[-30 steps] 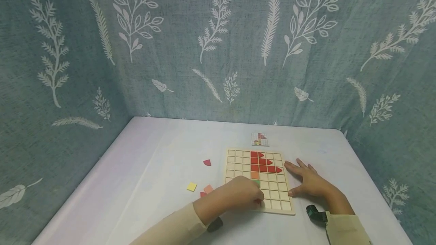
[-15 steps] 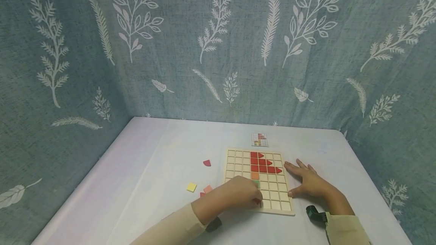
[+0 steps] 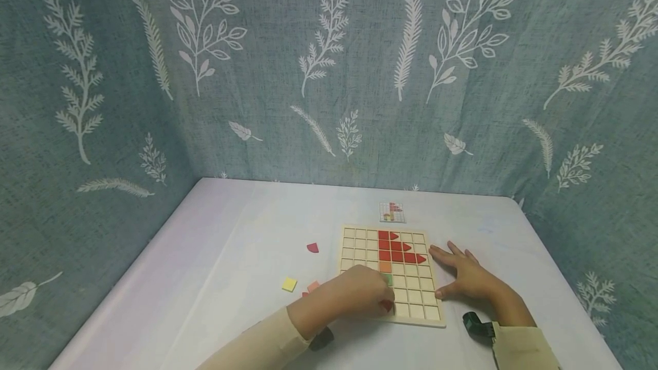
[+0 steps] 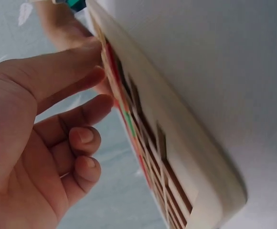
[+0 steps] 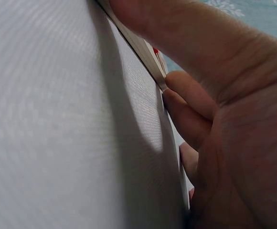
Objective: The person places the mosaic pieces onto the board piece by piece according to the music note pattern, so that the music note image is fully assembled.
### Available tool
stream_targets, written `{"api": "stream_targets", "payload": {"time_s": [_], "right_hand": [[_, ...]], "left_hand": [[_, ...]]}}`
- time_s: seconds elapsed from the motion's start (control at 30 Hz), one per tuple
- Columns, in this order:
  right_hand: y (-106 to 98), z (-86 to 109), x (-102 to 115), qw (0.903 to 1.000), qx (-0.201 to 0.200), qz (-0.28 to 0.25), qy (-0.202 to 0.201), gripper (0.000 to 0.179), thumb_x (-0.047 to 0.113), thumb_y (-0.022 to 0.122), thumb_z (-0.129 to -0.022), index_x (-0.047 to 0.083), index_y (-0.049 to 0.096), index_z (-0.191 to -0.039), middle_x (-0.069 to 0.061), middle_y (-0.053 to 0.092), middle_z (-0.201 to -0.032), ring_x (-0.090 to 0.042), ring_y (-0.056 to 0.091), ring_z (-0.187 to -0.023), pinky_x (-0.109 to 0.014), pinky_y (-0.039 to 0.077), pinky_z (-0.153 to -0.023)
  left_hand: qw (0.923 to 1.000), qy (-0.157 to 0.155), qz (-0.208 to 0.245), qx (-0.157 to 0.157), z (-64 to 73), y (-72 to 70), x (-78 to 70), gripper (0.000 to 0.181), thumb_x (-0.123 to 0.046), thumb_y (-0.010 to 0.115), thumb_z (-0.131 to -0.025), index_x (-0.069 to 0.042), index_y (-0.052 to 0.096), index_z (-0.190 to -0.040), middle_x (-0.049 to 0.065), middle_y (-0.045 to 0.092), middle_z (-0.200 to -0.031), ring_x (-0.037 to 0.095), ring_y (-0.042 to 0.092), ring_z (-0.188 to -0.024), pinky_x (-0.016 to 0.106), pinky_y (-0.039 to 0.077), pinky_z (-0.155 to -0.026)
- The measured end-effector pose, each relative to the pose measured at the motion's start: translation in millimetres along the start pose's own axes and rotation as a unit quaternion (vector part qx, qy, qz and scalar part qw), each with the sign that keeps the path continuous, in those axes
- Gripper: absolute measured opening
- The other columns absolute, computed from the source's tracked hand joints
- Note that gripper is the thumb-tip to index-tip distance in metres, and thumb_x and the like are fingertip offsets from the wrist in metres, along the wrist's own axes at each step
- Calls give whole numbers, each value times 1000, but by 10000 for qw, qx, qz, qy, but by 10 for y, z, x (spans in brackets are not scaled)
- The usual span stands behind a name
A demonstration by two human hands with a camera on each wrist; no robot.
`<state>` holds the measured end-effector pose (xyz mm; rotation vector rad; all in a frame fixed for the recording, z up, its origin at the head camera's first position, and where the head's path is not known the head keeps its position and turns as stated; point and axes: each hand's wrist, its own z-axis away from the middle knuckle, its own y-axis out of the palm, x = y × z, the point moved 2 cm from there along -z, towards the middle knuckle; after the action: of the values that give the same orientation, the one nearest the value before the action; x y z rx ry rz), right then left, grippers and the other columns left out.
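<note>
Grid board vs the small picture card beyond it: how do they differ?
Size: the grid board is much larger than the picture card.
Surface: the board has ridged cells with separate red pieces; the card's design looks printed.
Contact: the right hand touches the board's edge; no hand touches the card.
Shared: both lie on the table and show red shapes in a grid.

One board (image 3: pixel 415 296), one card (image 3: pixel 392 212), one left hand (image 3: pixel 364 290) and one right hand (image 3: pixel 466 277) showed. The board bore six red squares (image 3: pixel 397 256), three red arrowheads (image 3: pixel 420 258), one orange square (image 3: pixel 385 266) and one green tile (image 3: pixel 388 280). Loose were one yellow square (image 3: pixel 289 284), one pink tile (image 3: pixel 313 286) and two red pieces (image 3: pixel 312 248); the left hand had one red tile (image 3: pixel 386 305).
</note>
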<state>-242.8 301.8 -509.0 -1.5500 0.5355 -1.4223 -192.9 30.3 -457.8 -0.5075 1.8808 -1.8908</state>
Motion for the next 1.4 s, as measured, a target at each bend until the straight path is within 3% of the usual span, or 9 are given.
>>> {"api": "stream_targets", "payload": {"time_s": [0.17, 0.37, 0.7, 0.83, 0.93, 1.07, 1.23, 1.3, 1.4], "right_hand": [[1, -4, 9, 10000, 1, 68, -41, 118, 62, 84, -51, 13, 40, -149, -13, 32, -154, -43, 4, -144, -60, -3, -111], [-1, -1, 17, 10000, 3, 33, -44, 118, 61, 84, -51, 13, 40, -149, -11, 32, -154, -43, 4, -144, -59, -4, -111], [13, 9, 42, 10000, 8, 28, 42, 119, 61, 84, -50, 14, 40, -149, -12, 31, -154, -43, 4, -144, -61, -3, -110], [8, 10, 40, 9999, 15, 52, 87, 119, 62, 84, -50, 15, 39, -150, -14, 30, -155, -43, 4, -144, -61, -3, -110], [-7, 14, 45, 10000, 7, 44, 46, 119, 62, 84, -50, 14, 39, -150, -13, 31, -154, -43, 4, -144, -61, -3, -111], [-17, 16, 49, 10000, -6, 16, 2, 119, 61, 84, -51, 13, 39, -149, -14, 31, -154, -44, 4, -144, -60, -3, -111], [-4, 7, 33, 10000, -32, 50, -34, 118, 62, 84, -51, 13, 40, -149, -15, 31, -154, -44, 5, -144, -60, -2, -111], [0, 4, 29, 10000, -37, 71, -60, 118, 62, 83, -51, 12, 40, -149, -15, 31, -154, -44, 5, -144, -60, -2, -111], [-2, 2, 25, 9999, -33, 103, -82, 119, 63, 83, -51, 12, 40, -149, -15, 31, -154, -44, 5, -144, -60, -2, -111]], "left_hand": [[9999, -40, 113, -60, 42, -61, 86, 4, -32, 74, -86, -33, 72, -88, -18, 47, -70, 3, 42, -62, 18, 38, -55], [9987, -466, 134, -166, 137, -112, 315, 17, -32, 73, -88, -26, 75, -103, -16, 58, -81, 1, 52, -70, 19, 45, -65], [9836, -1760, 368, -138, 476, -171, 839, 19, -26, 73, -88, -18, 74, -106, -8, 66, -92, 9, 63, -83, 29, 52, -76], [9737, -2238, 416, 42, 575, -159, 991, 25, -24, 75, -87, -18, 73, -110, -6, 68, -101, 13, 65, -96, 31, 52, -83], [9674, -2464, 494, 296, 625, -129, 1047, 25, -24, 76, -86, -18, 74, -110, -7, 68, -100, 12, 64, -94, 32, 52, -84], [9655, -2399, 836, 576, 729, -83, 1044, 15, -18, 75, -85, -20, 75, -99, -11, 66, -90, 9, 60, -82, 31, 52, -80], [9544, -2249, 1752, 883, 929, -76, 940, 11, -17, 76, -81, -27, 73, -78, -15, 62, -68, 8, 54, -65, 29, 49, -66], [9503, -2242, 1929, 977, 992, -69, 915, 14, -16, 78, -78, -29, 72, -75, -16, 61, -65, 7, 53, -62, 28, 47, -62], [9528, -2153, 1917, 950, 1059, -56, 905, 18, -15, 82, -76, -30, 72, -74, -20, 60, -69, 4, 54, -64, 27, 49, -64]]}}
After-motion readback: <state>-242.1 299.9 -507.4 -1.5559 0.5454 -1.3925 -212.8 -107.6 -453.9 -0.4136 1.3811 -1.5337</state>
